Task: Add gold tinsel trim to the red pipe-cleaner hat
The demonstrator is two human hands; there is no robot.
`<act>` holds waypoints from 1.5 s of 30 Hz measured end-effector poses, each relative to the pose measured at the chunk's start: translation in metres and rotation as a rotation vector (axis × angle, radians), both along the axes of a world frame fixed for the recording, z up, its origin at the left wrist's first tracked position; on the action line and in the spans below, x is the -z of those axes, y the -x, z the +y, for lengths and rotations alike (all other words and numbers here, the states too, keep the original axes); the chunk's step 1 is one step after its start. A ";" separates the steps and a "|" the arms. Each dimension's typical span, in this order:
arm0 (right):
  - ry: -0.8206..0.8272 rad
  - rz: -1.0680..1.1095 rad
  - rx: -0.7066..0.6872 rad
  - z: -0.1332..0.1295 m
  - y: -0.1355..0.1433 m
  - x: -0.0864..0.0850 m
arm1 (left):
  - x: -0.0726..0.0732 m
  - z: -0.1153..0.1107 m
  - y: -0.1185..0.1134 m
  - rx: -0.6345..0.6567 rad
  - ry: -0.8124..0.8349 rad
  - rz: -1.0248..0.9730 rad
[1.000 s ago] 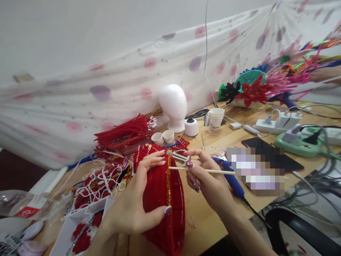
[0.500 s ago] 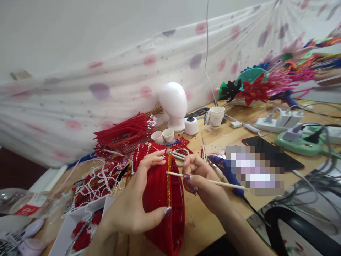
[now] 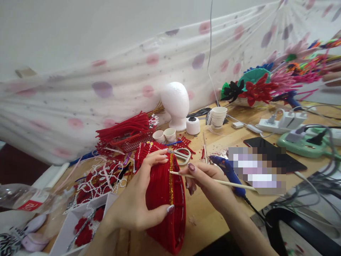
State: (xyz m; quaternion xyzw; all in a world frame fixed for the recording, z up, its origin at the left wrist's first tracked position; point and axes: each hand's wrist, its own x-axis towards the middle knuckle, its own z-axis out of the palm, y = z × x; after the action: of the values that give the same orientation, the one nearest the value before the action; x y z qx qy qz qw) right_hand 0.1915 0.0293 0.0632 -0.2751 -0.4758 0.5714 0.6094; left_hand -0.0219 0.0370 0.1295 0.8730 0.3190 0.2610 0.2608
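Observation:
A red, hollow, curved piece point(image 3: 157, 181) stands on the table in the lower middle, with a gold glitter strip point(image 3: 171, 185) along its edge. My left hand point(image 3: 141, 192) grips it from the left, fingers on top and thumb near the lower end of the strip. Between the thumb and fingers of my right hand point(image 3: 202, 177) is a thin pale stick point(image 3: 226, 182), its tip touching the gold strip. Scissors point(image 3: 182, 155) lie just behind the piece.
A blue glue gun point(image 3: 226, 170) and a black phone point(image 3: 290, 160) lie to the right. Behind are a white foam head point(image 3: 176, 103), paper cups point(image 3: 169, 135) and a red basket point(image 3: 133, 142). A white box point(image 3: 64, 227) stands left. Another person's hand point(image 3: 333, 74) shows far right.
My right fingers have shifted their hold on the stick, the index now extended along it. The view has moved slightly, so most things appear a little further right.

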 end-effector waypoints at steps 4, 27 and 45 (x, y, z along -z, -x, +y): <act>0.146 -0.013 -0.027 0.001 -0.002 -0.005 | -0.001 0.000 -0.001 0.009 0.002 0.003; 0.099 0.055 -0.114 -0.011 -0.003 -0.006 | -0.003 0.001 -0.003 0.035 0.013 -0.034; 0.188 -0.163 -0.008 -0.013 -0.004 -0.009 | -0.001 0.006 0.001 0.055 0.036 -0.048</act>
State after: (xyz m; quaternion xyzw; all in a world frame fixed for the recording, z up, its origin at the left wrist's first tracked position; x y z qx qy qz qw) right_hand 0.1960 0.0161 0.0720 -0.3748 -0.4693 0.5916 0.5379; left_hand -0.0229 0.0432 0.1305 0.8702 0.2929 0.2687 0.2911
